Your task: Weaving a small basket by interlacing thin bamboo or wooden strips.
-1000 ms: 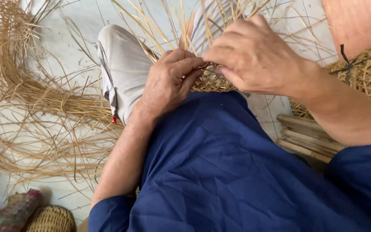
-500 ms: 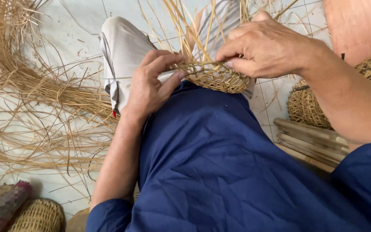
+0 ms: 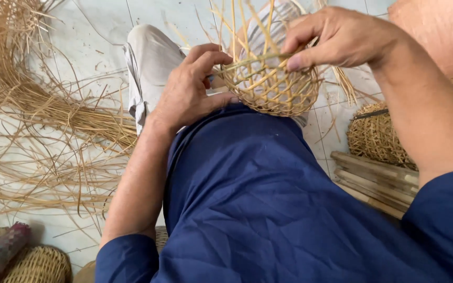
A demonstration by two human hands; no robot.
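I'm looking down at a small half-woven basket (image 3: 271,86) resting on my lap, against the blue shirt (image 3: 268,209) and just above the knee in pale trousers (image 3: 150,60). My left hand (image 3: 190,94) cups its near-left side, fingers curled and thumb pressed to the wall, so it is gripping the basket. My right hand (image 3: 336,36) comes over the top, thumb and forefinger pinched on a thin green-tan strip (image 3: 252,59) that runs across the rim.

By my judgement the work is about halfway — the rounded bottom and lower wall are woven in an open lattice, but the upright stakes (image 3: 237,23) stand loose above the rim, untrimmed, and no border is closed.

Room is tight. The stakes fan up toward my right wrist, and the shirt crowds the near edge. To the left the tiled floor (image 3: 95,42) holds a wide tangle of loose strips (image 3: 38,115); to the right sit a finished basket (image 3: 378,136) and a stack of flat slats (image 3: 373,181) — open space lies mostly straight ahead. Another small basket (image 3: 38,264) sits at lower left.
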